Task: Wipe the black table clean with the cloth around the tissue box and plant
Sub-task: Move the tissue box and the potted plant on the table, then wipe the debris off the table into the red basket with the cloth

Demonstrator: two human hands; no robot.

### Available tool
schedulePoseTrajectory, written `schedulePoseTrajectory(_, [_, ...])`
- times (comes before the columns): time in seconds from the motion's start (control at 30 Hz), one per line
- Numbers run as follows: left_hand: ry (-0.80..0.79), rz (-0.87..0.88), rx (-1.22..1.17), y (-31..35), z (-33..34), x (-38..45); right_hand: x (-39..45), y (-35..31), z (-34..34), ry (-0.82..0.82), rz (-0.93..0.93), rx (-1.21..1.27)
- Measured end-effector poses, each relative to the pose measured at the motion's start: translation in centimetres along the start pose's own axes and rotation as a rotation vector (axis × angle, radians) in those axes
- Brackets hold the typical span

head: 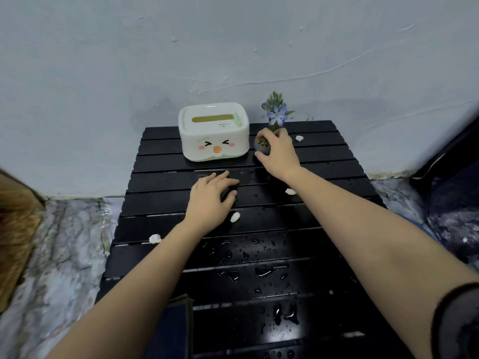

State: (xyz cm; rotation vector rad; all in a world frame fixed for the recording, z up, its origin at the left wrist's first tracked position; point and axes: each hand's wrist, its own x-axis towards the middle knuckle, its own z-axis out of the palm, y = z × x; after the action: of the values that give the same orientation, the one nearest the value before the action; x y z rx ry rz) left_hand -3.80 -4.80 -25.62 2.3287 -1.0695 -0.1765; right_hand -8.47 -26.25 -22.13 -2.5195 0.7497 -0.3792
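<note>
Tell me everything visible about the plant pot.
The pot is small, round, dark grey, matte like ceramic or stone, with pebbly brown fill showing at its top. Green stems with purple flowers rise from it. It stands upright on the black table, right of the tissue box. The right hand grips it.

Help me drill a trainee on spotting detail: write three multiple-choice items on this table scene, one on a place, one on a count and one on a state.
1. Where does the plant pot stand relative to the tissue box?
A. To its left
B. To its right
C. On top of it

2. How many white paper bits lie on the table?
A. Two
B. Four
C. Seven

3. What is the right hand doing?
A. Gripping the plant pot
B. Lying flat on the table
C. Lifting the tissue box

Answers:
1 B: the pot sits by the box's right side.
2 B: four bits show on the slats.
3 A: its fingers curl round the pot.
</note>
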Motion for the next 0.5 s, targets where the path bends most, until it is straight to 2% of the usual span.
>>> schedulePoseTrajectory(0.13, [0.013, 0.013, 0.011, -0.3, 0.2, -0.2, 0.4, 0.4, 0.3, 0.009, -0.024, -0.098])
schedulePoseTrajectory(0.23, [-0.035, 0.029, 0.037, 0.0, -0.2, -0.3, -0.5, 0.2, -0.3, -0.005, -0.011, -0.172])
schedulePoseTrajectory(0.37, [-0.046, -0.034, -0.047, 0.4, -2.3, -2.3, -5.3, -1.6, -1.3, 0.111, -0.031, -0.076])
schedulePoseTrajectory(0.5, [0.028, -0.132, -0.083, 1.1, -5.9, -7.3, -13.2, -3.1, -2.2, -0.008, -0.024, -0.005])
